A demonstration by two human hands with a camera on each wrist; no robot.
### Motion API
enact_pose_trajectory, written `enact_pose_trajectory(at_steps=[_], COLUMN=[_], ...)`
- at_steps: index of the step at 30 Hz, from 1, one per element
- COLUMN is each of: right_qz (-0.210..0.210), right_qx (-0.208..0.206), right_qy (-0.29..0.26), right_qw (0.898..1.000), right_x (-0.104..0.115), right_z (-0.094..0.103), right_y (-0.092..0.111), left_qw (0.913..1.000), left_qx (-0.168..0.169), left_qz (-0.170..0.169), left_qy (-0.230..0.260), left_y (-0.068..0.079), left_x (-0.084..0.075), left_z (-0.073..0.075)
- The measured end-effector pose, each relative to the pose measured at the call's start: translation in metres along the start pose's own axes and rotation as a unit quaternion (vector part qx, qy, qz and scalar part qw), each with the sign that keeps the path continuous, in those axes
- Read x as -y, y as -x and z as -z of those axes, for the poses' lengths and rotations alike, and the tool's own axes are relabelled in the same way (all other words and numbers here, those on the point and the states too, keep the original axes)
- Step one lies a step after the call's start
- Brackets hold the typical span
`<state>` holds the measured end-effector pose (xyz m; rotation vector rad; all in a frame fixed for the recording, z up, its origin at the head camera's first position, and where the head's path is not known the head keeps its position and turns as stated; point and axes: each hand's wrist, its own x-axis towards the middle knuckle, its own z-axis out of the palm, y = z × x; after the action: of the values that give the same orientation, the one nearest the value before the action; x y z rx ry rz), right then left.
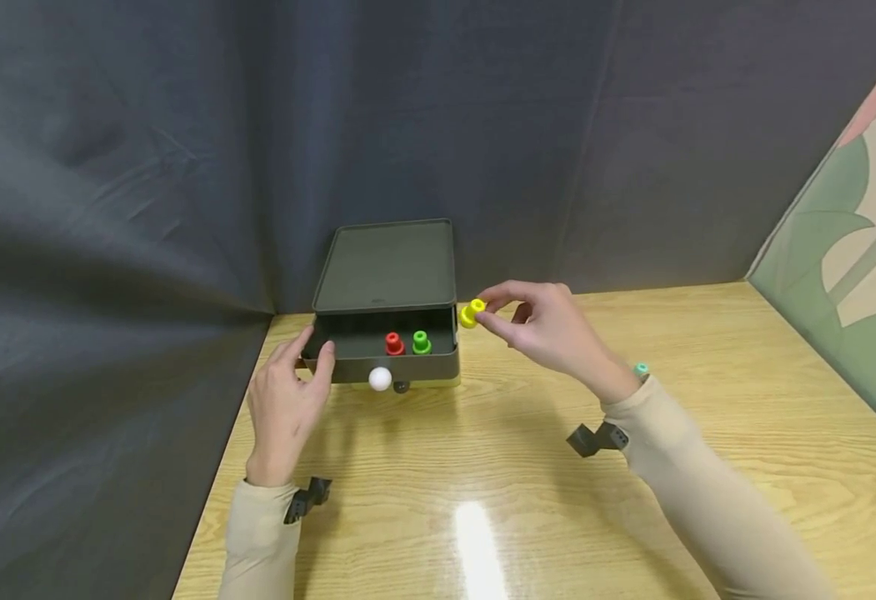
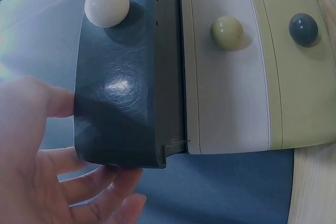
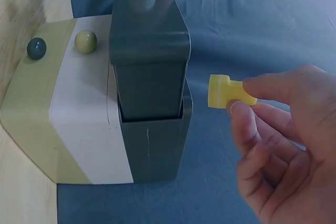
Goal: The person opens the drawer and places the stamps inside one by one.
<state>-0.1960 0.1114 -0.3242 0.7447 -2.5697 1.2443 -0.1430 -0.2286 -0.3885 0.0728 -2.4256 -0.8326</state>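
A small chest of drawers (image 3: 86, 98) stands against the dark cloth, its dark top drawer (image 1: 347, 368) pulled out. Inside that drawer, a red stepped peg (image 1: 394, 344) and a green one (image 1: 422, 343) stand side by side. My left hand (image 1: 283, 408) holds the drawer's left front corner, thumb at the upper rim and fingers along the side (image 2: 118, 177). Between thumb and fingers, my right hand (image 1: 550, 329) pinches a yellow stepped peg (image 3: 223, 92). It is in the air just right of the drawer, apart from it.
Below the top drawer are a white drawer (image 2: 228, 98) and a yellow-green one (image 2: 299, 87), both closed, with round knobs. A teal piece (image 1: 641, 369) is partly hidden behind my right wrist. Dark cloth (image 1: 438, 125) hangs behind the wooden table (image 1: 407, 500).
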Motion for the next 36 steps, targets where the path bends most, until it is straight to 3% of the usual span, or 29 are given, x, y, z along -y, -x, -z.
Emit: enact_pose_trajectory(at_steps=[9, 18, 28, 36], right_qz=[0.002, -0.002, -0.052, -0.134], right_qx=[0.026, 0.041, 0.087, 0.134], right_qy=[-0.004, 0.039, 0.11, 0.152], right_qw=[1.0, 0.998, 0.989, 0.97], right_x=[0.006, 0.014, 0.016, 0.028], right_z=[-0.018, -0.033, -0.04, -0.044], right_y=[-0.015, -0.028, -0.034, -0.04], left_qw=[1.0, 1.0, 0.9999, 0.9999], left_qx=[0.001, 0.004, 0.005, 0.0], left_qz=[0.004, -0.005, -0.011, -0.015], left_qy=[-0.002, 0.003, -0.002, -0.007], left_y=[0.0, 0.0, 0.001, 0.002], left_x=[0.0, -0.002, -0.002, 0.0], left_z=[0.0, 0.0, 0.0, 0.001])
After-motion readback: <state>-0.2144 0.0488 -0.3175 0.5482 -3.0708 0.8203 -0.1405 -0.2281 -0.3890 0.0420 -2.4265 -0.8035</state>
